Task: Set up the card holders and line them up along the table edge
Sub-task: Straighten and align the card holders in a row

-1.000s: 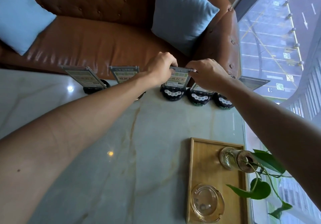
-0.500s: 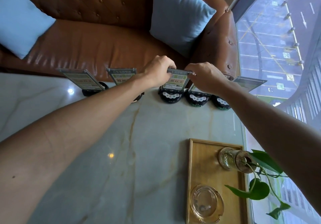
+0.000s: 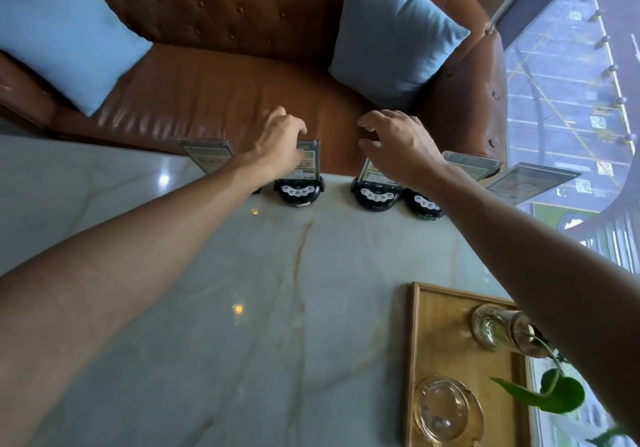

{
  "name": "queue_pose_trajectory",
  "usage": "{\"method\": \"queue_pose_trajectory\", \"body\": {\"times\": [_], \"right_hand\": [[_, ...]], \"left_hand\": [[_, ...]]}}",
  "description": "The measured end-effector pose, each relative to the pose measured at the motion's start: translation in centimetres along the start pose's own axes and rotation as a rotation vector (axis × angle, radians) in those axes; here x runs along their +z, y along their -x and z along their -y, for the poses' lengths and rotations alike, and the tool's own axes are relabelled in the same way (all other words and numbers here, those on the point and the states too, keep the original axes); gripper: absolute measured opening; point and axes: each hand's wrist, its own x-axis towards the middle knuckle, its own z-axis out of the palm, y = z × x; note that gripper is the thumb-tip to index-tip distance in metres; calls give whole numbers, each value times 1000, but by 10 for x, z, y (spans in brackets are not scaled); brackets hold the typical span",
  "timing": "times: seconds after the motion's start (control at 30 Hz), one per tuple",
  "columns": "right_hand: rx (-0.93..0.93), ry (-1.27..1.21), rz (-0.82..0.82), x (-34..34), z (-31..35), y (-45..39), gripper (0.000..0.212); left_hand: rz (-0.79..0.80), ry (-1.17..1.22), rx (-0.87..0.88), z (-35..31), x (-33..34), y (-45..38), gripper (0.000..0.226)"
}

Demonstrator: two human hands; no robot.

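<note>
The left hand (image 3: 280,145) grips a card holder (image 3: 300,183) at the table (image 3: 207,308) edge; the right hand (image 3: 398,148) hovers spread, apparently untouching, over the next holder (image 3: 375,193).

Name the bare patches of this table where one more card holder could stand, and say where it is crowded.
Free: the wide marble table between both forearms, left of the wooden tray; the edge gap between the left hand and right hand. Crowded: the far edge's card holders; the tray, with a glass dish and plant bottle.
</note>
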Motion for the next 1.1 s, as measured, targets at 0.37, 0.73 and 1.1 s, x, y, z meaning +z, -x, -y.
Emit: {"method": "queue_pose_trajectory", "body": {"times": [0.37,0.73,1.1], "right_hand": [[33,-88,31,2,42,-21,31],[-71,-12,307,35,70,-32,48],[-11,40,198,29,47,-38,18]], "left_hand": [[57,165,-52,11,-12,28,45],[146,131,172,44,-16,23,28],[-49,186,274,36,2,-15,26]]}}
